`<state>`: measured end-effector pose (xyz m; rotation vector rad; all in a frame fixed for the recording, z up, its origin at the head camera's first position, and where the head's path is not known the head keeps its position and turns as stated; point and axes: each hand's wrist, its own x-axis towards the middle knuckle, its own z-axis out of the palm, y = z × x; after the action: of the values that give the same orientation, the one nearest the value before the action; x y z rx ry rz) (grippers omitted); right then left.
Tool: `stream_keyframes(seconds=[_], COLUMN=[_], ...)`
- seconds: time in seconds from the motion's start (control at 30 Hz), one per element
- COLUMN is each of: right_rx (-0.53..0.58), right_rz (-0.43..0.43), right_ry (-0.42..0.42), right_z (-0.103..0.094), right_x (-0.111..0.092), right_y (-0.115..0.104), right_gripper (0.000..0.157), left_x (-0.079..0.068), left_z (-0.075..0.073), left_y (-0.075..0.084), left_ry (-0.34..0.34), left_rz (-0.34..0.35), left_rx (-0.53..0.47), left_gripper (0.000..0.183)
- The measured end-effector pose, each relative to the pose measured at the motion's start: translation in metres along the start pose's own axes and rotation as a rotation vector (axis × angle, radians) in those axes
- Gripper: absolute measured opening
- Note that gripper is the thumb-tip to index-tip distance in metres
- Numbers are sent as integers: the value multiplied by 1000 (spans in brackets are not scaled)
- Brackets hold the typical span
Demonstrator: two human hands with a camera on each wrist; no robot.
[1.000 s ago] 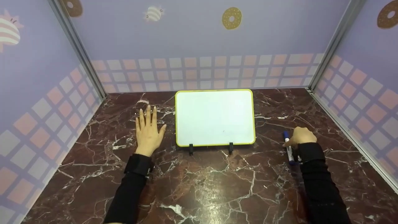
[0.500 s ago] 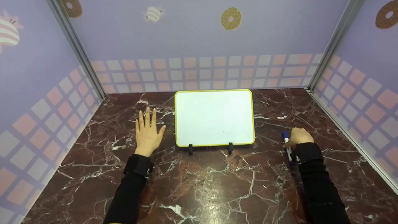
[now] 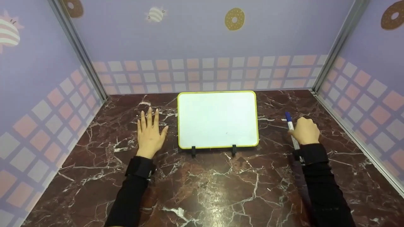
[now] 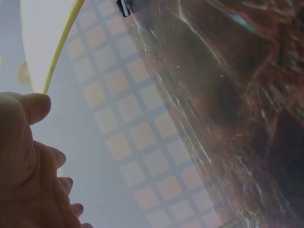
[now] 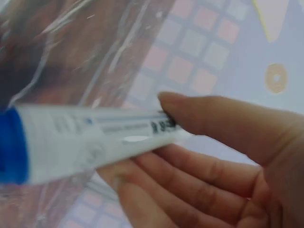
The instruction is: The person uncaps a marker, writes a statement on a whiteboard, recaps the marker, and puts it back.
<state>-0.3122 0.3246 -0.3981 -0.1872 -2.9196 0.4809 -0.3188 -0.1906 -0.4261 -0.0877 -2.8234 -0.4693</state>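
In the head view my right hand [image 3: 305, 130] grips a marker [image 3: 289, 125] with a white barrel and a blue cap pointing away from me. The right wrist view shows the thumb [image 5: 209, 116] on one side of the marker [image 5: 90, 142] and curled fingers on the other, with its blue end towards the camera. My left hand [image 3: 149, 138] is spread with straight fingers, left of the whiteboard, and holds nothing. The whiteboard [image 3: 218, 119] has a yellow frame and leans upright on two black feet [image 3: 234, 149]. A tiny dark mark shows low on its white face.
A dark red marbled tabletop [image 3: 202, 183] lies under everything. Lilac walls [image 3: 195, 37] with pink and white checks enclose the back and both sides. Metal posts [image 3: 339, 47] stand at the two back corners.
My right hand has lifted the marker and moved it forward, away from me, with the blue cap now farther up. The left hand and the whiteboard stay in place.
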Motion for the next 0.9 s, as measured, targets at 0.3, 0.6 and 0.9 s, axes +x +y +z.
stream_keyframes(seconds=[0.3, 0.6, 0.9], right_rx=[44, 33, 22], right_rz=[-156, -287, -435], right_ry=[242, 354, 389], right_z=[-4, 7, 21], right_x=[-16, -33, -53], right_y=[-42, -88, -118], right_gripper=[20, 16, 17], left_x=[-2, -5, -19], left_z=[-6, -5, 3], left_y=[11, 42, 87], left_ry=[55, 141, 178], left_rz=[33, 166, 393], left_rx=[-18, 47, 155], left_gripper=[71, 75, 78])
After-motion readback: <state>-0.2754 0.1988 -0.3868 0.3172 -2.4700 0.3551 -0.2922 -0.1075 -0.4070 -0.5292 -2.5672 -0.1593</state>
